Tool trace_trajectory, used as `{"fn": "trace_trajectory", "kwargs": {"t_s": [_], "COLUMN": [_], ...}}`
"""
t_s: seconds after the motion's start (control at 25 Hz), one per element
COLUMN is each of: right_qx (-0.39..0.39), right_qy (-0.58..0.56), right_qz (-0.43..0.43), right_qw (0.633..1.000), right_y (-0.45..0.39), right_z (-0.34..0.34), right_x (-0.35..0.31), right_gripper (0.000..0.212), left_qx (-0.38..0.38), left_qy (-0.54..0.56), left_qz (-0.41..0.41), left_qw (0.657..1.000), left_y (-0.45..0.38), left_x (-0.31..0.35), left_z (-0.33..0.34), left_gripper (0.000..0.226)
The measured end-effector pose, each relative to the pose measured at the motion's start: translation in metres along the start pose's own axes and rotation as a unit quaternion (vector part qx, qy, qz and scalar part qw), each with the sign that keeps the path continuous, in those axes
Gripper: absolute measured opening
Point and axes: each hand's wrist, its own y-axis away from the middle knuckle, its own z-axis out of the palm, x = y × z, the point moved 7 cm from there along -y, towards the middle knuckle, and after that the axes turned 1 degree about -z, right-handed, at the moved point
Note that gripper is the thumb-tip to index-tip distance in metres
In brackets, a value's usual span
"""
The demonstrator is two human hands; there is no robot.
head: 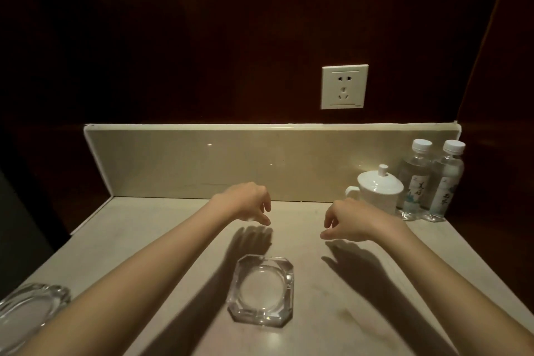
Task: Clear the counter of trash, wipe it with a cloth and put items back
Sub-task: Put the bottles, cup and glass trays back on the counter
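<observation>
1. No trash or cloth visible on counter (173,240); stage hard to judge.
2. Left hand (248,202), right hand (349,220): loosely curled, empty, hovering.
3. Square glass ashtray (261,290) at 6 o'clock; lidded cup (378,186), water bottles (430,179) at 3 o'clock.

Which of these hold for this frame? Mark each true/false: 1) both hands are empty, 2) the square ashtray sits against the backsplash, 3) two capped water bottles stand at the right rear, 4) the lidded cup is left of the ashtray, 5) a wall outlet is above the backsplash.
1) True. The left hand and right hand hover over the counter, fingers loosely curled, holding nothing.
2) False. The square ashtray sits near the front, between the forearms.
3) True. Two water bottles stand there, white caps on.
4) False. The lidded cup is at the right rear, beside the bottles.
5) True. The wall outlet is on the dark wall above the backsplash.
</observation>
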Motion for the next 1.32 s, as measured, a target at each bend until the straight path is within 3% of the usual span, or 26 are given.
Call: {"fn": "trace_trajectory", "kwargs": {"t_s": [0.32,0.52,0.68,0.84,0.96,1.32], "right_qx": [0.001,0.022,0.008,-0.062,-0.112,-0.161], "right_qy": [0.037,0.069,0.073,-0.028,-0.158,-0.271], "right_qz": [-0.036,0.010,0.070,0.113,0.128,0.059], "right_qw": [0.999,0.997,0.995,0.991,0.973,0.947], "right_y": [0.011,0.033,0.049,0.060,0.060,0.041], "right_z": [0.025,0.035,0.035,0.045,0.059,0.081], "right_x": [-0.098,-0.119,-0.111,-0.094,-0.079,-0.083], "right_gripper": [0.034,0.039,0.037,0.040,0.038,0.021], "left_qx": [-0.014,-0.007,-0.034,-0.087,-0.079,-0.079], "left_qy": [-0.009,-0.039,0.034,0.185,0.154,0.203], "left_qz": [-0.025,-0.027,-0.038,-0.079,-0.093,-0.145], "left_qw": [1.000,0.999,0.998,0.976,0.981,0.965], "left_y": [0.078,0.105,0.110,0.104,0.097,0.093], "left_x": [-0.042,-0.043,-0.031,-0.026,-0.023,-0.035], "left_z": [0.020,0.037,0.049,0.062,0.066,0.079], "left_gripper": [0.039,0.040,0.046,0.047,0.044,0.029]}}
